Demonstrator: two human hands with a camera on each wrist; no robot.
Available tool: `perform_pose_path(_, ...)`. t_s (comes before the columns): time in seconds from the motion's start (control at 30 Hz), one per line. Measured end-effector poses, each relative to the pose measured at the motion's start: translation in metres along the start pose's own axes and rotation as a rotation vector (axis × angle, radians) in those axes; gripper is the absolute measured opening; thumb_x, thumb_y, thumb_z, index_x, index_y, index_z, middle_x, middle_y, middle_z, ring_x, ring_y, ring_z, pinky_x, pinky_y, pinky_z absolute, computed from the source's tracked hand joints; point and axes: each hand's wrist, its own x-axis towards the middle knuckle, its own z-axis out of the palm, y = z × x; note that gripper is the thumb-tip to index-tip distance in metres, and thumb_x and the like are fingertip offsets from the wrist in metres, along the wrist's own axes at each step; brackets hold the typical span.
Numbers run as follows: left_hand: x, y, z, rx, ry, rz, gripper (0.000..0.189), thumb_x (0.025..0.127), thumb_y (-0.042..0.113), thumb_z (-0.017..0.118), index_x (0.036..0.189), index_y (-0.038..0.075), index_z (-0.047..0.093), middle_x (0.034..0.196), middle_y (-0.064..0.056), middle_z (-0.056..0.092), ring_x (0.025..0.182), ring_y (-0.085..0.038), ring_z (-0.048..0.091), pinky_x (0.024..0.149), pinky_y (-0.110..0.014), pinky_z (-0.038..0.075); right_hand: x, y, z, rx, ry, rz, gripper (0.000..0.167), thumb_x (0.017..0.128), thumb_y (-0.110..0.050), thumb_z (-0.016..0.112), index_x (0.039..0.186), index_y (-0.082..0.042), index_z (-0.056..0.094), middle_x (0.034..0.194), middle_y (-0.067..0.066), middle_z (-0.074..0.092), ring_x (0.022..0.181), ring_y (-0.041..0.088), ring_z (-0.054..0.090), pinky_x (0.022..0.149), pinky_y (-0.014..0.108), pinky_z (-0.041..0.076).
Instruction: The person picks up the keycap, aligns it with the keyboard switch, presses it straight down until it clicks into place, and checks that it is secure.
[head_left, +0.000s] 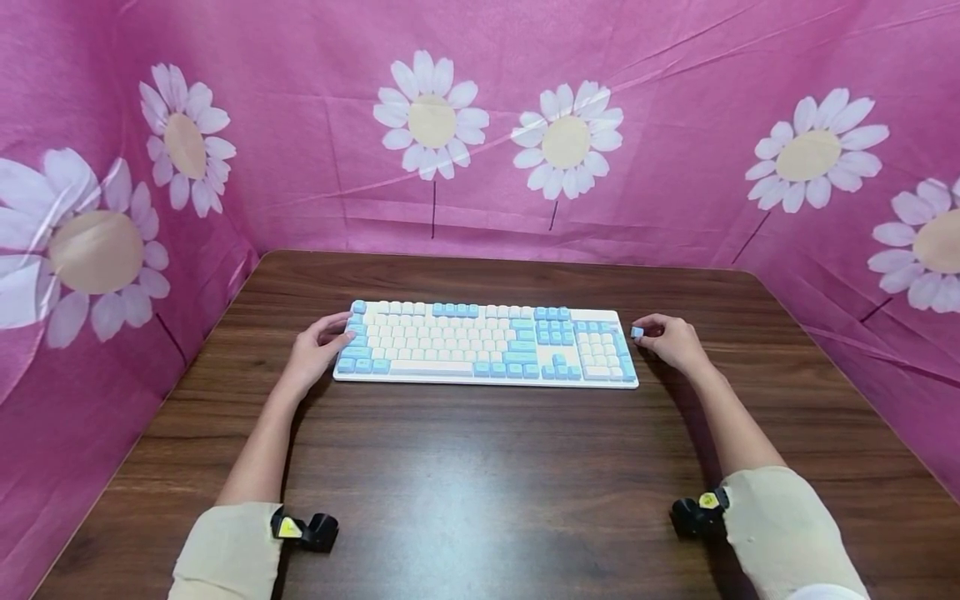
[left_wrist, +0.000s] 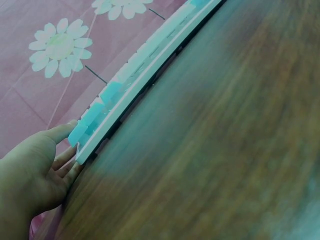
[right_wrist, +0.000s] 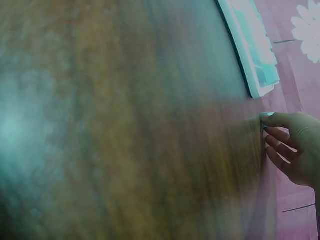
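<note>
A white and light-blue keyboard (head_left: 435, 367) lies flat on the brown wooden table. At its left end my left hand (head_left: 309, 357) grips the edge; in the left wrist view the thumb touches the blue corner keys (left_wrist: 78, 134) and other fingers are at the keyboard's side. Just off the keyboard's right end, my right hand (head_left: 677, 343) pinches a small light-blue keycap (head_left: 637, 332) between thumb and finger. The right wrist view shows only a sliver of that keycap (right_wrist: 268, 114), with the remaining fingers loosely bent and apart from the keyboard.
The wooden table (head_left: 465, 467) extends in front of the keyboard and to both sides. Behind it hangs a pink cloth (head_left: 300, 125) printed with white daisies. Black wrist cameras sit on the left sleeve (head_left: 228, 542) and the right sleeve (head_left: 787, 525).
</note>
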Motion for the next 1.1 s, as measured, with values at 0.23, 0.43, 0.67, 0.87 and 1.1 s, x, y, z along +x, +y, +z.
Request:
perform_pose_path(0.23, 0.000, 0.001, 0.000, -0.002, 0.000, -0.004, 0.045, 0.093, 0.019, 0.057, 0.131, -0.001, 0.047, 0.126, -0.025, 0.048, 0.110, -0.035, 0.045, 0.093, -0.045, 0.033, -0.001, -0.001, 0.000, -0.015, 0.004, -0.008, 0.023, 0.084, -0.009, 0.064, 0.105, 0.001, 0.063, 0.088, 0.018, 0.062, 0.081, 0.030, 0.052, 0.070, 0.040, 0.039)
perform_pose_path(0.43, -0.003, 0.011, 0.000, -0.010, -0.004, -0.004, 0.042, 0.093, 0.013, 0.056, 0.130, -0.004, 0.047, 0.125, -0.027, 0.048, 0.112, -0.036, 0.044, 0.094, -0.046, 0.033, -0.002, -0.003, -0.004, -0.030, -0.012, -0.015, 0.023, 0.085, -0.011, 0.063, 0.106, 0.000, 0.063, 0.089, 0.018, 0.062, 0.082, 0.030, 0.052, 0.071, 0.042, 0.040)
perform_pose_path(0.67, -0.007, 0.020, -0.001, -0.008, -0.012, -0.004, 0.041, 0.093, 0.009, 0.054, 0.129, -0.008, 0.045, 0.125, -0.030, 0.046, 0.113, -0.040, 0.042, 0.094, -0.050, 0.031, -0.003, -0.009, -0.009, -0.025, -0.004, -0.039, 0.022, 0.085, -0.011, 0.064, 0.105, -0.002, 0.065, 0.082, 0.012, 0.063, 0.074, 0.025, 0.054, 0.066, 0.038, 0.040)
perform_pose_path(0.87, 0.000, 0.000, -0.001, 0.026, -0.004, -0.016, 0.045, 0.094, 0.021, 0.055, 0.132, 0.000, 0.047, 0.127, -0.024, 0.048, 0.113, -0.034, 0.044, 0.094, -0.046, 0.033, -0.003, -0.017, -0.014, -0.032, 0.005, -0.064, 0.022, 0.085, -0.012, 0.064, 0.104, -0.002, 0.065, 0.084, 0.013, 0.064, 0.078, 0.027, 0.055, 0.067, 0.038, 0.040)
perform_pose_path(1.1, 0.002, -0.004, 0.000, 0.028, -0.003, -0.018, 0.045, 0.093, 0.024, 0.056, 0.131, 0.002, 0.048, 0.127, -0.022, 0.048, 0.114, -0.034, 0.043, 0.095, -0.047, 0.032, -0.002, -0.028, -0.018, -0.042, 0.012, -0.105, 0.023, 0.085, -0.016, 0.066, 0.104, -0.002, 0.066, 0.084, 0.012, 0.065, 0.078, 0.025, 0.055, 0.066, 0.036, 0.039)
